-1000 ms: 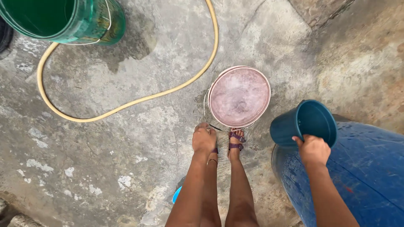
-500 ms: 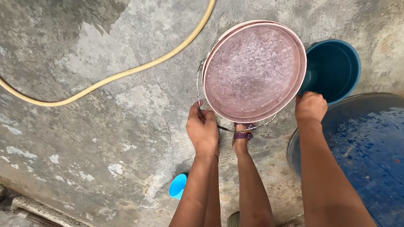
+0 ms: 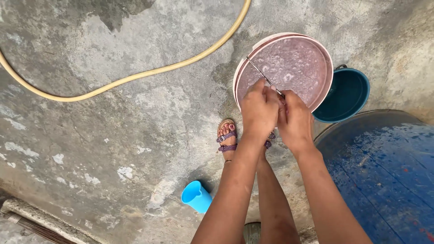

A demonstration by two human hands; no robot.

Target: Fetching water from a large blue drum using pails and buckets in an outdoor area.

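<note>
A pink bucket (image 3: 296, 63) full of foamy water stands on the concrete floor in front of my feet. Its thin wire handle (image 3: 258, 71) is raised across the rim. My left hand (image 3: 259, 110) and my right hand (image 3: 295, 118) are side by side over the near rim, both closed around that handle. A small teal bucket (image 3: 344, 95) sits on the floor just right of the pink one, with no hand on it.
A yellow hose (image 3: 135, 74) curves across the wet concrete at the upper left. A large blue drum (image 3: 389, 162) fills the lower right. A light blue cup (image 3: 196, 196) lies on the floor behind my left foot. A rough ledge (image 3: 27, 217) runs along the bottom left.
My right hand let go of the teal bucket, which now sits on the floor. Both hands came together on the pink bucket's wire handle, now lifted over the rim.
</note>
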